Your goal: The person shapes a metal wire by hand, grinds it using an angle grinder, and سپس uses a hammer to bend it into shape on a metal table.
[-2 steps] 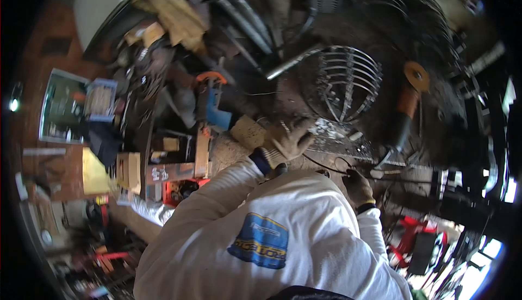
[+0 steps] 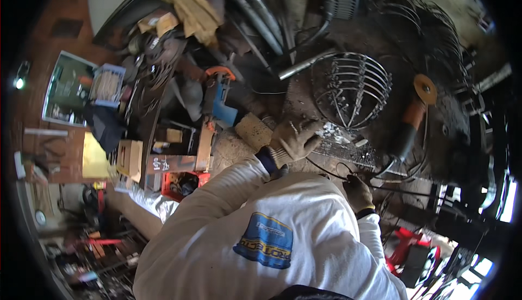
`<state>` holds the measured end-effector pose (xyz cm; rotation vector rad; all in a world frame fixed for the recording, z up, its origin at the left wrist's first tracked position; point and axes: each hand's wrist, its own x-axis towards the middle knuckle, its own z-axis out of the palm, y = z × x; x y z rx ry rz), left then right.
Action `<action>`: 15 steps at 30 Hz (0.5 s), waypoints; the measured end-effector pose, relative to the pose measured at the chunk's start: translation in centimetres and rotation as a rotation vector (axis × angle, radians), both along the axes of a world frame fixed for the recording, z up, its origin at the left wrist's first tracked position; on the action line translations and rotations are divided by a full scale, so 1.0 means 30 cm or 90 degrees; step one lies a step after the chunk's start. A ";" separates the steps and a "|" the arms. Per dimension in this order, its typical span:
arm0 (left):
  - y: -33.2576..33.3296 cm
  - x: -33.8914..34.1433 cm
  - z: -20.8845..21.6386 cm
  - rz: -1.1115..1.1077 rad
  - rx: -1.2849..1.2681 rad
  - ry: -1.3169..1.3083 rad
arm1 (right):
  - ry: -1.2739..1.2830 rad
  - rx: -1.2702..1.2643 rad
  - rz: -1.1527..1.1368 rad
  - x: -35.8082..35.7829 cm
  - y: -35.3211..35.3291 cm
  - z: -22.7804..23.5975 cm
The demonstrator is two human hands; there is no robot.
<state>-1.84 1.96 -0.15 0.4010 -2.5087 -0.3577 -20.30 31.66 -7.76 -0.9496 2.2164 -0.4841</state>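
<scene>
Both my hands wear dirty tan work gloves. My left hand (image 2: 295,141) is at the near edge of the dark workbench, beside a tan speckled block (image 2: 254,131), its fingers apart and nothing visible in them. To the right, my right hand (image 2: 357,192) closes around a thin black cable (image 2: 327,170) that loops in front of my body. Beyond the hands, a rounded cage of welded metal rods (image 2: 353,90) rests on the bench. An angle grinder (image 2: 413,116) with an orange front and disc lies right of the cage.
Pale crumbly debris (image 2: 336,132) lies between my left hand and the cage. A metal tube (image 2: 307,63) points at the cage from the left. A blue and orange tool (image 2: 219,101) stands at the bench's left. At the back is a grey machine with a green display (image 2: 340,1).
The whole view has shifted, so bench items appear slightly lower and further right. Both hands stay in nearly the same place, the right one still on the cable.
</scene>
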 end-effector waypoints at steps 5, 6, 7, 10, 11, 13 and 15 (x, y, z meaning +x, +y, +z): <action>-0.106 0.121 0.059 0.098 -0.023 -0.069 | -0.024 -0.012 0.122 0.057 -0.226 -0.015; -0.080 0.106 0.042 0.095 -0.018 -0.069 | -0.012 0.008 0.128 0.032 -0.200 -0.018; -0.079 0.111 0.046 0.107 -0.030 -0.075 | -0.004 0.011 0.147 0.015 -0.220 -0.024; -0.073 0.098 0.037 0.146 0.002 -0.151 | -0.031 0.054 0.185 0.003 -0.267 0.028; -0.079 0.088 0.028 0.106 -0.033 -0.090 | -0.029 0.066 0.218 0.002 -0.269 0.065; -0.085 0.093 0.032 0.120 -0.064 -0.097 | 0.003 0.048 0.287 0.005 -0.275 0.103; -0.074 0.078 0.059 0.118 -0.027 -0.202 | -0.033 -0.009 0.225 -0.031 -0.240 -0.010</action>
